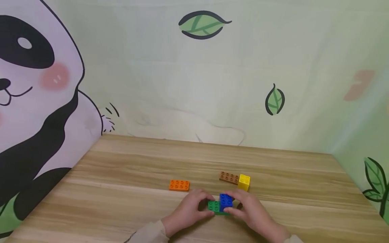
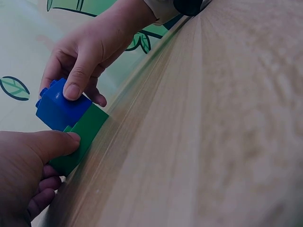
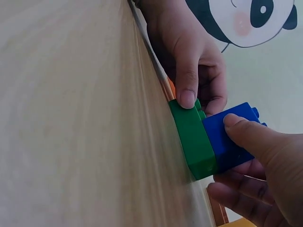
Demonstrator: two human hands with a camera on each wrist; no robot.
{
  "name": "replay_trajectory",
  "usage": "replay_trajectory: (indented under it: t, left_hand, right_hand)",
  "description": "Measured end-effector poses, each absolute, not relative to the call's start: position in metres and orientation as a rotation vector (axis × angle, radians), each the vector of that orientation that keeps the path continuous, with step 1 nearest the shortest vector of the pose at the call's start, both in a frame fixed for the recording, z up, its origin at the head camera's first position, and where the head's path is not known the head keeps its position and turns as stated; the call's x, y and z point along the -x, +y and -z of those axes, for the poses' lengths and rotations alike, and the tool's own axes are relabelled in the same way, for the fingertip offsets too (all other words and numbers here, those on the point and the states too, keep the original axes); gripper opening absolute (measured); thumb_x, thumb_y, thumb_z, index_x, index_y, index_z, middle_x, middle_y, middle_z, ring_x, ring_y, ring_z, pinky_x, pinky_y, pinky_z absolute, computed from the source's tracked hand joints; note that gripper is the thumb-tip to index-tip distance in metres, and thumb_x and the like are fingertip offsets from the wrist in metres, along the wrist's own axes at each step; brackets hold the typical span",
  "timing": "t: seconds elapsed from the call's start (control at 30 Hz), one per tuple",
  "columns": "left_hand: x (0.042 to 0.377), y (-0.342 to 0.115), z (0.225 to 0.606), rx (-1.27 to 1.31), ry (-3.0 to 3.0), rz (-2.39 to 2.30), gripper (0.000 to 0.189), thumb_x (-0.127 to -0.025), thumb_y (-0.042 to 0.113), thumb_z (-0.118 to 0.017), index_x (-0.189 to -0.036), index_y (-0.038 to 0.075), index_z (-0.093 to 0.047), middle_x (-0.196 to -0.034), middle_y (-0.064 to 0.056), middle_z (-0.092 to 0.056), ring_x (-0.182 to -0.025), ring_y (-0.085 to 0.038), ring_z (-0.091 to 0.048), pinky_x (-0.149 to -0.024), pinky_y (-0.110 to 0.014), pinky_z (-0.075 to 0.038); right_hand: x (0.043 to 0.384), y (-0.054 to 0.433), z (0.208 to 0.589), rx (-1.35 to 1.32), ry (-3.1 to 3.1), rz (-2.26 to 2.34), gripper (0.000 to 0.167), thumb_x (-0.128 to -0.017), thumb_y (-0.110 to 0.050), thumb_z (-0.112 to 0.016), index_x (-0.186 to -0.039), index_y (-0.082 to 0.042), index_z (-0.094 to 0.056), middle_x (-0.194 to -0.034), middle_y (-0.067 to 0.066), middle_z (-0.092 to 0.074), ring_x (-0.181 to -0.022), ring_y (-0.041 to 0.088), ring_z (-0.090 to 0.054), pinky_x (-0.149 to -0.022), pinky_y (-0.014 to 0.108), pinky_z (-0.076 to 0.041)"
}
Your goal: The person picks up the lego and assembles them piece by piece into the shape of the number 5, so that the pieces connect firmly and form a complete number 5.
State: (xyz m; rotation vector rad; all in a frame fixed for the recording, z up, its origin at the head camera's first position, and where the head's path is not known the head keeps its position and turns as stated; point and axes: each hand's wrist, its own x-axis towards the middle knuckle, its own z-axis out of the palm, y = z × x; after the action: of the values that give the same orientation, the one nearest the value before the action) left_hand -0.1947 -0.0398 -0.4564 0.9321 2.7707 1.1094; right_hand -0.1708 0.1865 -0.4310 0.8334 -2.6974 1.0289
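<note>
My left hand (image 1: 191,207) pinches the left end of a green building brick (image 1: 213,205) between thumb and fingers, low over the wooden table. On the brick's right half sits a square blue building brick (image 1: 226,202), its studs facing up. My right hand (image 1: 250,209) holds the blue brick between thumb and fingers. From the left wrist view, the right thumb presses the side of the blue brick (image 2: 64,106). In the right wrist view the green brick (image 3: 193,142) lies along the tabletop, with the blue brick (image 3: 229,135) against its studded side.
An orange brick (image 1: 179,185) lies beyond my left hand. Behind my right hand, a flat brown brick (image 1: 229,177) lies beside a taller yellow brick (image 1: 244,182). A printed cloth wall (image 1: 152,84) stands at the back of the table (image 1: 136,162).
</note>
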Motion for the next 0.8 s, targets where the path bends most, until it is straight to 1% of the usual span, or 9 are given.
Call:
replay_trajectory:
  t: [0.1,0.2,0.33,0.43,0.57,0.8]
  left_hand:
    - [0.1942,-0.0404,0.4568,-0.936,2.782,-1.103,0.03,-0.08,0.027,-0.077,-0.107,0.019,-0.065,-0.11,0.004,-0.065,-0.106,-0.013,-0.056,-0.098,-0.033,-0.047]
    - [0.1935,-0.0405,0.4567,-0.945,2.783,-1.101,0.031,-0.08,0.027,-0.077,-0.107,0.018,-0.065,-0.109,0.004,-0.065,-0.105,-0.012,-0.056,-0.097,-0.033,-0.047]
    - [0.1936,-0.0399,0.4556,-0.946,2.776,-1.101,0.031,-0.08,0.027,-0.077,-0.108,0.018,-0.065,-0.109,0.004,-0.065,-0.105,-0.011,-0.056,-0.097,-0.032,-0.047]
    - [0.1942,-0.0395,0.4548,-0.938,2.775,-1.101,0.031,-0.08,0.027,-0.077,-0.108,0.018,-0.066,-0.109,0.004,-0.065,-0.105,-0.011,-0.056,-0.097,-0.032,-0.047]
    - [0.195,-0.0392,0.4547,-0.938,2.771,-1.094,0.031,-0.08,0.026,-0.077,-0.108,0.019,-0.066,-0.109,0.005,-0.065,-0.105,-0.011,-0.055,-0.097,-0.031,-0.047]
    - [0.1957,-0.0397,0.4549,-0.939,2.765,-1.09,0.031,-0.081,0.026,-0.077,-0.109,0.019,-0.066,-0.109,0.006,-0.065,-0.105,-0.01,-0.054,-0.096,-0.03,-0.047]
  right_hand:
    - [0.1727,0.1877,0.4319,-0.87,-2.682,-1.052,0.039,-0.085,-0.029,-0.071,-0.118,-0.009,-0.065,-0.105,0.006,-0.069,-0.084,0.006,-0.061,-0.063,0.017,-0.052]
    - [0.1743,0.1898,0.4325,-0.913,-2.67,-1.071,0.039,-0.084,-0.025,-0.073,-0.119,-0.009,-0.064,-0.104,0.006,-0.069,-0.084,0.006,-0.061,-0.064,0.018,-0.053]
    - [0.1746,0.1915,0.4324,-0.917,-2.695,-1.062,0.043,-0.081,-0.017,-0.076,-0.121,-0.009,-0.062,-0.107,0.005,-0.069,-0.086,0.004,-0.06,-0.069,0.021,-0.054]
    - [0.1744,0.1915,0.4322,-0.895,-2.73,-1.029,0.045,-0.08,-0.014,-0.076,-0.122,-0.009,-0.061,-0.109,0.002,-0.069,-0.088,0.003,-0.06,-0.073,0.022,-0.054]
    - [0.1734,0.1913,0.4311,-0.88,-2.768,-0.979,0.045,-0.08,-0.015,-0.076,-0.122,-0.009,-0.06,-0.108,0.0,-0.069,-0.088,0.005,-0.06,-0.075,0.023,-0.054]
    - [0.1728,0.1899,0.4279,-0.85,-2.838,-0.972,0.043,-0.082,-0.021,-0.075,-0.121,-0.012,-0.059,-0.105,-0.004,-0.067,-0.088,0.005,-0.06,-0.075,0.022,-0.054]
